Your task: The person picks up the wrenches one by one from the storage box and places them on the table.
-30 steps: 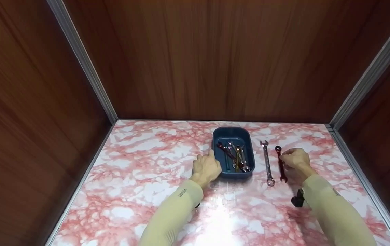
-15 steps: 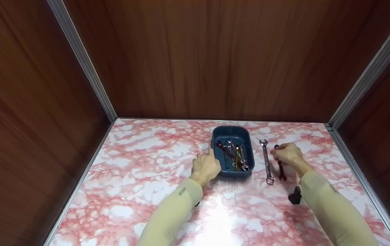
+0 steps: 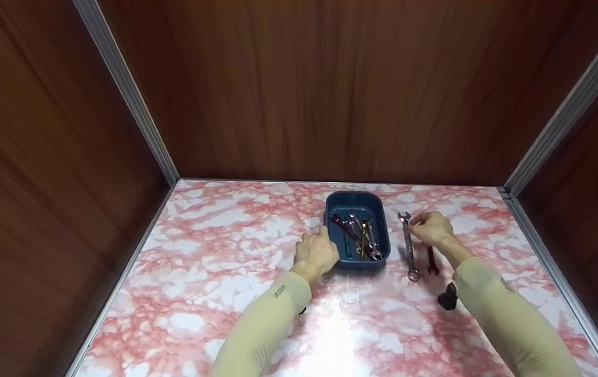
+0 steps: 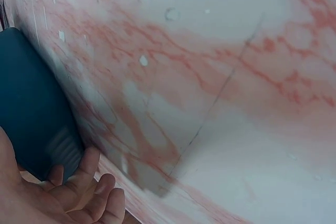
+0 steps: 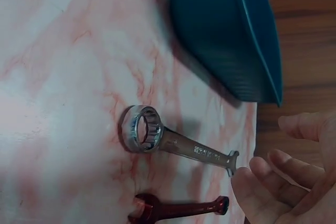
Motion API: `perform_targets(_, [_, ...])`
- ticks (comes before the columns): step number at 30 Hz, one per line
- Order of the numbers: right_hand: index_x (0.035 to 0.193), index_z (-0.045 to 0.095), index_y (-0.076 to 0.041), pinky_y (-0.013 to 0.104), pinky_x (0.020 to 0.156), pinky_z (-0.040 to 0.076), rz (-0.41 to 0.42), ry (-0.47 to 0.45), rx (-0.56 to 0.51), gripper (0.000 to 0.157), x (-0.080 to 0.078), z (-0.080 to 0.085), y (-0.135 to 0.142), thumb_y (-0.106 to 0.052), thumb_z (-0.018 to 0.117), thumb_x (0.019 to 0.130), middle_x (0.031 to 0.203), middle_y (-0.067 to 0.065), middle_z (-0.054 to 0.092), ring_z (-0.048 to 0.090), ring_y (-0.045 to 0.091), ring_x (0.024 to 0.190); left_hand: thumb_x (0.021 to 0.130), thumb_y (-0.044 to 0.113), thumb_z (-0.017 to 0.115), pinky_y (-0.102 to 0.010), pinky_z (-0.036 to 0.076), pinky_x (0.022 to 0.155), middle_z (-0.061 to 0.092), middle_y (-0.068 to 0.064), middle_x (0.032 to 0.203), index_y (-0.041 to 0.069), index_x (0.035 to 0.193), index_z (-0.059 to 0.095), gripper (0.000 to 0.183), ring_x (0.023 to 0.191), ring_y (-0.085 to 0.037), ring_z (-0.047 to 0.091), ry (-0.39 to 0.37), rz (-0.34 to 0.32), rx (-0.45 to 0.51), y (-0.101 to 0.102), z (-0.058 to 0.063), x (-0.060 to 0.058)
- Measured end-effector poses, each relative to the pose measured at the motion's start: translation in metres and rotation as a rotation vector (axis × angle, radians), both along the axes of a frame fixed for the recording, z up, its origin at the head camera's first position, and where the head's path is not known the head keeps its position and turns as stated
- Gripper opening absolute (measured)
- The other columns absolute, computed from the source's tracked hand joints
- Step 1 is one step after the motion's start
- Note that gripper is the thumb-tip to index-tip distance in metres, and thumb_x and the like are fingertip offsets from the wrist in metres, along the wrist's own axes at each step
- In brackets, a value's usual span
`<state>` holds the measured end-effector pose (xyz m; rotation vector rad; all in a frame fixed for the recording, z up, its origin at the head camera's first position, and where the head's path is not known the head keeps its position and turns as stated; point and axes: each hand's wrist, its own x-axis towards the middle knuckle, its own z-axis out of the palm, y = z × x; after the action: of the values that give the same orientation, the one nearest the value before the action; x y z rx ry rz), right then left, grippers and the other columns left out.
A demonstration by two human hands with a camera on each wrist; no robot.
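Note:
In the head view, a blue plastic bin (image 3: 359,266) stands on the table with several wrenches (image 3: 363,238) lying inside. My left hand (image 3: 316,255) rests against the bin's left wall, fingers loosely bent, as the left wrist view also shows. To the right of the bin lies a silver combination wrench (image 3: 409,251), its ring end toward me. My right hand (image 3: 433,229) is over its far end; in the right wrist view the thumb and fingers are apart with nothing between them. A red wrench (image 5: 184,209) lies beside the silver one, partly covered by my right hand in the head view.
The table (image 3: 199,272) has a pink and white marbled top. Brown wood-look panels (image 3: 330,94) with grey metal framing (image 3: 136,107) enclose it at the back and both sides. A small black wrist device (image 3: 448,297) sits under my right sleeve.
My right hand has moved left from the red wrench to the far end of the silver wrench. Both wrenches stay on the table. My left hand stays at the bin.

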<state>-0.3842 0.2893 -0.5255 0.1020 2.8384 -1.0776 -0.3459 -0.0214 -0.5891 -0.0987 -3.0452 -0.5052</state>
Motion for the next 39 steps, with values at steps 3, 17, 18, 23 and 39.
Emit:
perform_targets(3, [0.117, 0.081, -0.002, 0.028, 0.068, 0.062, 0.030, 0.021, 0.038, 0.036, 0.000, 0.003, -0.004, -0.031, 0.082, 0.096, 0.113, 0.016, 0.083, 0.068, 0.013, 0.082, 0.111, 0.033, 0.050, -0.058, 0.061, 0.102, 0.081, -0.019, 0.127, 0.009, 0.149, 0.058, 0.046, 0.122, -0.040, 0.071, -0.010, 0.004, -0.003, 0.000, 0.001, 0.001])
perform_targets(17, [0.124, 0.079, 0.001, 0.022, 0.071, 0.060, 0.061, -0.011, -0.078, 0.039, 0.000, 0.015, -0.035, -0.028, 0.082, 0.098, 0.112, 0.017, 0.083, 0.072, 0.014, 0.089, 0.112, 0.035, 0.051, -0.056, 0.061, 0.101, 0.081, -0.017, 0.126, 0.008, 0.148, 0.058, 0.046, 0.122, -0.038, 0.071, -0.006, 0.006, -0.025, 0.001, 0.003, 0.002])
perform_targets(18, [0.126, 0.077, 0.002, 0.023, 0.071, 0.063, 0.058, -0.031, -0.119, 0.040, -0.001, 0.016, -0.038, -0.027, 0.082, 0.099, 0.111, 0.016, 0.082, 0.073, 0.015, 0.089, 0.112, 0.035, 0.051, -0.056, 0.061, 0.101, 0.081, -0.017, 0.126, 0.008, 0.149, 0.058, 0.046, 0.122, -0.038, 0.071, -0.005, 0.006, -0.025, 0.001, 0.003, 0.002])
perform_targets(23, [0.129, 0.073, 0.003, 0.032, 0.081, 0.070, 0.031, -0.110, -0.288, 0.040, -0.002, 0.020, -0.050, -0.024, 0.081, 0.100, 0.112, 0.011, 0.080, 0.077, 0.019, 0.098, 0.111, 0.034, 0.052, -0.057, 0.061, 0.101, 0.081, -0.017, 0.128, 0.007, 0.147, 0.059, 0.046, 0.122, -0.039, 0.071, 0.006, 0.005, -0.004, 0.001, 0.005, 0.004])
perform_targets(39, [0.137, 0.062, -0.001, 0.038, 0.095, 0.069, -0.009, -0.227, -0.522, 0.037, -0.010, 0.013, -0.076, -0.020, 0.072, 0.107, 0.113, 0.003, 0.083, 0.077, 0.015, 0.096, 0.110, 0.033, 0.051, -0.057, 0.061, 0.101, 0.080, -0.018, 0.130, 0.007, 0.151, 0.057, 0.049, 0.122, -0.039, 0.071, 0.010, 0.016, -0.010, 0.003, 0.003, 0.002])
